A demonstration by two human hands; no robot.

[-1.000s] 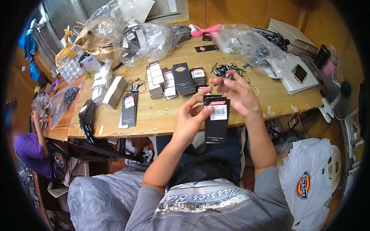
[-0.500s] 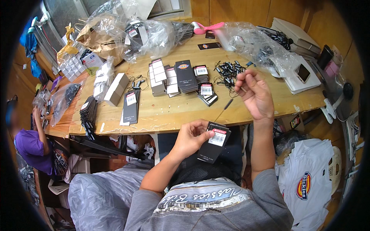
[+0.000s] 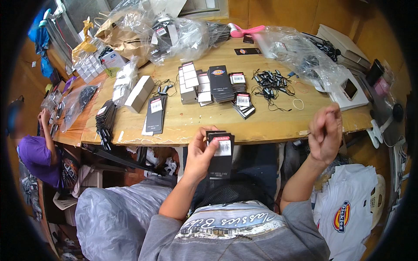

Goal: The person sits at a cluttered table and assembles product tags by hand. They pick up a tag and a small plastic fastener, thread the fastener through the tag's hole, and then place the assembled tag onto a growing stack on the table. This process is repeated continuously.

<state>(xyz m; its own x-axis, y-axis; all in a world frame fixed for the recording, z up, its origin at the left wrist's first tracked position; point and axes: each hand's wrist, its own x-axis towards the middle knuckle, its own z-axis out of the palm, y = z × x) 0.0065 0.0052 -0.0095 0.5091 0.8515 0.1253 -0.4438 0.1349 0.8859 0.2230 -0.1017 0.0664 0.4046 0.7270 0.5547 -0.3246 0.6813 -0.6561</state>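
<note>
My left hand (image 3: 201, 157) grips a small stack of black hang tags (image 3: 222, 163) in front of the table edge, thumb on top beside a white barcode label with a red band. Off to the right, my right hand (image 3: 325, 134) is raised at the table's front edge, fingers curled in. Whatever those fingers hold, if anything, is hidden. Beyond the hands lies a loose pile of black tag strings (image 3: 271, 82). Left of it are stacks of black tags (image 3: 221, 85) and white-labelled tags (image 3: 189, 78).
Further left on the wooden table (image 3: 183, 124) are a white box (image 3: 139, 93), a few flat tags (image 3: 155, 115) and a strung bundle of tags (image 3: 105, 122). Clear plastic bags (image 3: 183, 41) crowd the back. A phone (image 3: 349, 89) lies at the right. A co-worker in purple (image 3: 37, 161) sits far left.
The tag stack has moved left in my left hand. My right hand has swung right and lower, its fingers curling further. The black string above the tags no longer shows.
</note>
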